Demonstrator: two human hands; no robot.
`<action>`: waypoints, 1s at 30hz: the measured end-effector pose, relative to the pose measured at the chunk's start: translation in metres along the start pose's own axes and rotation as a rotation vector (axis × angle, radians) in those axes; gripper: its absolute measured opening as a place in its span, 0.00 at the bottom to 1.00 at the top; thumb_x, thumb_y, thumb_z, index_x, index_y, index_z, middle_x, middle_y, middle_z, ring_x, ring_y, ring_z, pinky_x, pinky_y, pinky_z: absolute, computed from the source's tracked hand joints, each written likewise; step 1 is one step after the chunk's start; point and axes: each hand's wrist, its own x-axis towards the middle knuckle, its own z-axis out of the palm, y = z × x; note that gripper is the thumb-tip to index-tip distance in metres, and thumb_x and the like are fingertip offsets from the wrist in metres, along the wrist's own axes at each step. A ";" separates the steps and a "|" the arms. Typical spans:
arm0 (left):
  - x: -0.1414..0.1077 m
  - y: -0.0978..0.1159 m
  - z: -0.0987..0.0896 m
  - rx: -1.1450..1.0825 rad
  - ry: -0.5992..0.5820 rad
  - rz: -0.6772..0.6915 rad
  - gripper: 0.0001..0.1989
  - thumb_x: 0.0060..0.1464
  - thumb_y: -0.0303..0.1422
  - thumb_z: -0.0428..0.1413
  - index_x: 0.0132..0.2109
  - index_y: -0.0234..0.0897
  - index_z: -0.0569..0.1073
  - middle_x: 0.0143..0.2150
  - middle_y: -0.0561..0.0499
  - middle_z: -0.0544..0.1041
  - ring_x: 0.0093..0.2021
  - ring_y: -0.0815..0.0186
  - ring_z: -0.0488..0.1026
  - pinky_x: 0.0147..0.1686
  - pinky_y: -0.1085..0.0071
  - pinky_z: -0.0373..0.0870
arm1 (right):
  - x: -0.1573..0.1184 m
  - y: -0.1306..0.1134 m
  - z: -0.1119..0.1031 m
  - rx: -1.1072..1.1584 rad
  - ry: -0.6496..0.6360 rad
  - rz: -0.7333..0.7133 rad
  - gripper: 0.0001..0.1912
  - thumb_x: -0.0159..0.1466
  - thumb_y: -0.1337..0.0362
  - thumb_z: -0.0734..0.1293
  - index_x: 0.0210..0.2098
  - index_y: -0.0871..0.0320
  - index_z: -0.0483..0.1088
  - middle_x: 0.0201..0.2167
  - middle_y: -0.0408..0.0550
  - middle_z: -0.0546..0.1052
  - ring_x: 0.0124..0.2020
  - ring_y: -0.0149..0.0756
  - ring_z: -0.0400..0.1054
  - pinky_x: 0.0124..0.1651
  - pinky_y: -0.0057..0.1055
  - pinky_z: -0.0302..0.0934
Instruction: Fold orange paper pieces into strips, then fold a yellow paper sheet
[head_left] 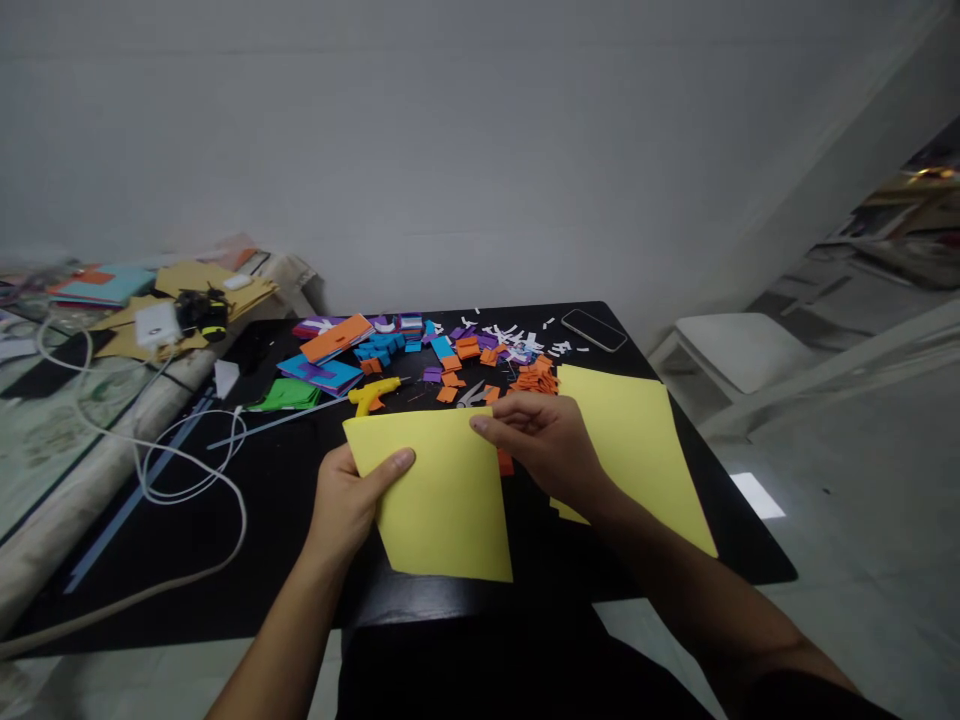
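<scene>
A yellow sheet of paper [442, 505] is held up over the near part of the black table, its face turned toward me. My left hand [352, 490] grips it at the left side, thumb on the front and the other fingers hidden behind. At the upper right corner my right hand [544, 435] pinches the same sheet between thumb and fingers. Under my right forearm, more yellow paper [637, 430] lies flat on the table. Just beyond the held sheet are a yellow glue gun [371, 393] and a pair of scissors [472, 396], partly covered.
Orange cut pieces [534, 378], white scraps [517, 338] and folded blue pieces [381, 348] cover the table's far side. A phone [595, 330] lies at the far right corner. A white cable [244, 520] loops across the left. A white stool [739, 350] stands right.
</scene>
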 end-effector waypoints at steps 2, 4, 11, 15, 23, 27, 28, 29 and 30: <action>0.000 0.000 0.000 -0.007 0.001 -0.001 0.22 0.39 0.43 0.74 0.37 0.31 0.83 0.34 0.41 0.85 0.30 0.50 0.83 0.27 0.64 0.82 | 0.001 0.001 0.000 -0.005 -0.004 -0.002 0.15 0.57 0.52 0.77 0.26 0.57 0.75 0.24 0.43 0.77 0.25 0.32 0.70 0.28 0.29 0.66; 0.001 -0.002 0.000 -0.008 -0.001 -0.003 0.22 0.39 0.43 0.74 0.38 0.31 0.83 0.35 0.41 0.85 0.31 0.50 0.83 0.28 0.63 0.82 | 0.001 0.002 -0.001 0.006 -0.011 0.007 0.15 0.57 0.52 0.77 0.26 0.57 0.76 0.24 0.44 0.77 0.26 0.32 0.71 0.28 0.29 0.66; 0.003 -0.006 -0.002 0.011 -0.004 -0.024 0.22 0.40 0.43 0.73 0.39 0.30 0.83 0.35 0.41 0.85 0.31 0.50 0.83 0.29 0.62 0.82 | 0.003 0.006 -0.001 0.016 -0.005 0.046 0.17 0.56 0.49 0.77 0.27 0.56 0.77 0.26 0.44 0.79 0.28 0.34 0.73 0.30 0.30 0.68; 0.003 -0.007 -0.002 0.032 0.008 -0.030 0.22 0.40 0.44 0.73 0.38 0.32 0.83 0.35 0.42 0.85 0.32 0.49 0.83 0.30 0.62 0.83 | 0.006 0.009 -0.002 -0.012 -0.004 0.048 0.17 0.56 0.50 0.77 0.27 0.57 0.76 0.24 0.44 0.77 0.26 0.33 0.71 0.28 0.29 0.67; 0.004 -0.008 -0.002 0.021 0.006 -0.027 0.20 0.41 0.43 0.73 0.38 0.33 0.84 0.34 0.42 0.85 0.31 0.49 0.83 0.30 0.60 0.83 | 0.007 0.011 -0.003 -0.015 -0.006 0.087 0.16 0.56 0.51 0.77 0.26 0.57 0.76 0.23 0.43 0.76 0.26 0.33 0.71 0.30 0.30 0.68; 0.004 -0.008 -0.001 0.004 -0.003 -0.025 0.20 0.41 0.42 0.73 0.38 0.32 0.84 0.34 0.42 0.85 0.30 0.50 0.83 0.29 0.61 0.83 | 0.007 0.010 -0.002 0.002 -0.001 0.078 0.16 0.56 0.51 0.77 0.26 0.57 0.76 0.24 0.44 0.77 0.27 0.33 0.72 0.30 0.30 0.68; 0.004 -0.008 -0.001 -0.001 -0.004 -0.028 0.20 0.40 0.42 0.73 0.38 0.32 0.84 0.34 0.42 0.85 0.29 0.51 0.82 0.29 0.61 0.83 | 0.007 0.010 -0.002 0.007 -0.001 0.076 0.15 0.56 0.52 0.77 0.26 0.57 0.76 0.24 0.44 0.77 0.27 0.33 0.72 0.30 0.30 0.68; 0.004 -0.008 -0.001 -0.004 -0.005 -0.032 0.20 0.40 0.42 0.73 0.38 0.32 0.84 0.34 0.42 0.85 0.29 0.51 0.82 0.29 0.61 0.83 | 0.007 0.009 -0.002 0.012 0.000 0.075 0.15 0.56 0.52 0.77 0.26 0.57 0.76 0.24 0.44 0.78 0.27 0.33 0.72 0.30 0.30 0.68; 0.004 -0.008 -0.002 -0.007 -0.006 -0.035 0.20 0.40 0.42 0.73 0.38 0.32 0.84 0.34 0.42 0.85 0.29 0.51 0.82 0.29 0.61 0.83 | 0.007 0.009 -0.002 0.015 0.000 0.076 0.15 0.56 0.52 0.77 0.26 0.57 0.76 0.24 0.44 0.78 0.27 0.33 0.72 0.30 0.30 0.68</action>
